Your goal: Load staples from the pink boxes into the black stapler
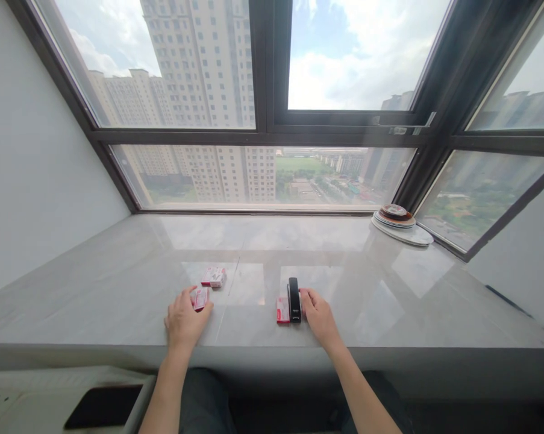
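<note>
My left hand point(185, 322) is closed round a small red-and-white box point(201, 299), thumb on its right side and fingers at its upper left. Just beyond it lies a similar red-and-white box point(214, 276). A black stapler point(294, 300) points away from me on the ledge. Another red-and-white box point(282, 311) shows along the stapler's left side, partly covered by it. My right hand point(319, 313) has its fingers curled and pinched against the stapler's right side. A pinkish sliver shows there, but what the fingertips grip is mostly hidden.
A stack of plates point(402, 232) stands in the back right corner of the glossy stone ledge point(95, 289). Dark-framed windows rise behind it. A white plastic piece point(32, 398) with a dark rectangular object point(103, 408) is at the lower left, below the ledge.
</note>
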Available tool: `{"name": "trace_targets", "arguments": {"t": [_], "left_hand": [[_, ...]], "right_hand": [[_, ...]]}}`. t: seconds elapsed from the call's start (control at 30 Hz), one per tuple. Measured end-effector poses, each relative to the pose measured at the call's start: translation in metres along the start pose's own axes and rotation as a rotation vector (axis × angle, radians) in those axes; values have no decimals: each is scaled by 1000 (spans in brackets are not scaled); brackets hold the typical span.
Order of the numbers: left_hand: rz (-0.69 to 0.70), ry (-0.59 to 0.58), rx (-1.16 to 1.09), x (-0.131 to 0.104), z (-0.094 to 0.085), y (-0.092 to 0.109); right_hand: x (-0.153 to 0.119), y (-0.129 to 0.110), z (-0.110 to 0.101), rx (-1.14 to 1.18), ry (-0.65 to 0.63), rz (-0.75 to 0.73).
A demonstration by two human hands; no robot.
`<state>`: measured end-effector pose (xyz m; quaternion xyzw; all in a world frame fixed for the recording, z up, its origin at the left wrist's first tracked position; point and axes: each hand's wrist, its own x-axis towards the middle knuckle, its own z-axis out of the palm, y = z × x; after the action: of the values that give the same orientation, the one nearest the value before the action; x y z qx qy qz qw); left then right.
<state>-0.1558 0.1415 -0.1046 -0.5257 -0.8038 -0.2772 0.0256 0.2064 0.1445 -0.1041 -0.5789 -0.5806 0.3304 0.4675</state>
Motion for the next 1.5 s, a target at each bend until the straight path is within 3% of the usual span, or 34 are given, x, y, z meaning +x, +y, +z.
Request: {"name": "trace_targets", "arguments": {"t": [0.1,0.23,0.33,0.4,0.5,0.67,0.77,0.87,0.93,1.0,1.1,1.17,1.3,1.5], "left_hand": [[168,-174,-78,0,2,-7],[281,-405,-264,0,-1,-8],[356,-412,-346,-2,-6,2],[397,-393,-397,-9,-9,19],[441,-455,-506,-28,-10,58],[594,-507,-644,-54,3,122],[637,-553,-636,-59,14,140],[656,-575,-632,-59,21,144],[681,-547,-655,-53,21,140],[642,-434,-656,-37,19,128],[374,-151,-489,4,14,93],[222,-68,-343,35,11,65],[205,-167,-268,76,9,22],[288,-318,-231,77,3,-6]], "right_hand": [[-1,-4,-1,28,-9,24],[-1,-4,0,51,-12,36],[-1,-3,0,46,-21,40],[-1,-4,-1,37,-25,37],[-1,-4,-1,18,-33,20],[-1,-5,-2,-15,-29,-3],[-1,-6,-1,-11,-30,-9],[-3,-6,0,-1,-13,-8],[-3,-6,0,15,-3,1],[-4,-6,0,33,-1,15],[-4,-6,-1,39,3,37],[-4,-7,-1,37,6,43],[-4,-8,-1,51,12,38],[-3,-6,-1,60,20,41]]}}
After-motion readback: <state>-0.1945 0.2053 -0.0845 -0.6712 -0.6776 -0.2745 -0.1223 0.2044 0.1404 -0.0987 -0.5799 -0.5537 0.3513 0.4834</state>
